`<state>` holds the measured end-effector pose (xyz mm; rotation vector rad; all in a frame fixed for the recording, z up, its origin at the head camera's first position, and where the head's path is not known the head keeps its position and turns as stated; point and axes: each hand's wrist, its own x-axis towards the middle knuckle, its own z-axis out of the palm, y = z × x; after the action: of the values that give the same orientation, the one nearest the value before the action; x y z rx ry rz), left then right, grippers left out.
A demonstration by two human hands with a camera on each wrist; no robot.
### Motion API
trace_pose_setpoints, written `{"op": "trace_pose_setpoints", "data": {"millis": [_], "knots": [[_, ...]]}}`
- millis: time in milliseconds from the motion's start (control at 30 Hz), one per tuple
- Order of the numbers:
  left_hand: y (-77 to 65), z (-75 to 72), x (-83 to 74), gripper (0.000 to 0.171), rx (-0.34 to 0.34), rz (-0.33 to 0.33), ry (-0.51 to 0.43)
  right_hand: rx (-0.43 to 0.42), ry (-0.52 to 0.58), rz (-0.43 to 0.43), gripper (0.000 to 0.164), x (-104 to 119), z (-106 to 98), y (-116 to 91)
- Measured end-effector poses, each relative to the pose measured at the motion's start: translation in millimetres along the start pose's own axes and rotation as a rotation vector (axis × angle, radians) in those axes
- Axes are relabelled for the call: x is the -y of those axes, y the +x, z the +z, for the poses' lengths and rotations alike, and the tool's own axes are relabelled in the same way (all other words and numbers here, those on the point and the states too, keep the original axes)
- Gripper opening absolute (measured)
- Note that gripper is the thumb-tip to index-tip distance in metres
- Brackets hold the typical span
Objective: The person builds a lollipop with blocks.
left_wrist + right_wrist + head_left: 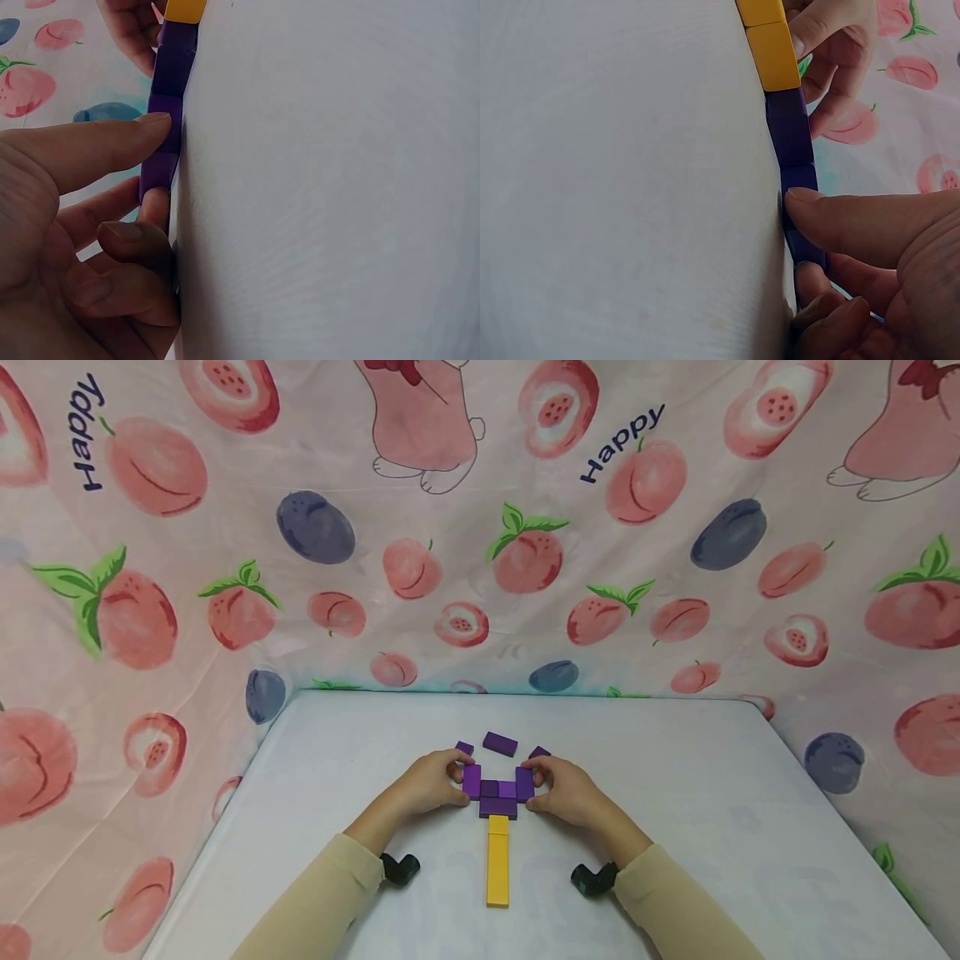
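My left hand [429, 782] pinches an upright-lying purple block [472, 782] at the left of a flat block pattern, thumb at its near end and fingers at its far end. On the opposite side, my right hand [567, 790] pinches a darker purple block [524, 785] the same way. Between these sit two small purple blocks [489, 788], side by side, above a wider purple block [498, 809]. A column of yellow blocks [498, 870] runs from there toward me. In the left wrist view, the thumb [142, 135] presses on purple; the right wrist view shows a similar grip.
Beyond the pattern lie a loose purple block [500, 743], another purple block [465, 747] by the left fingers and a third purple block [539, 752] by the right. Everything rests on a white table [675, 760], with fruit-printed cloth [480, 568] behind.
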<state>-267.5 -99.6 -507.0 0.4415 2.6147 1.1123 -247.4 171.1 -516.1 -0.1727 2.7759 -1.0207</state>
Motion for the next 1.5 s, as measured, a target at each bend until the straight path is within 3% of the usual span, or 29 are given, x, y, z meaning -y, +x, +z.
{"op": "trace_pose_setpoints", "data": {"millis": [867, 1500], "knots": [[0.5, 0.9, 0.7, 0.062, 0.001, 0.004, -0.014, 0.003, 0.013, -0.008, 0.061, -2, 0, 0], [2.3, -9.5, 7.5, 0.065, 0.016, -0.020, -0.102, 0.004, 0.005, -0.016, 0.061, -1, -1, 0]]}}
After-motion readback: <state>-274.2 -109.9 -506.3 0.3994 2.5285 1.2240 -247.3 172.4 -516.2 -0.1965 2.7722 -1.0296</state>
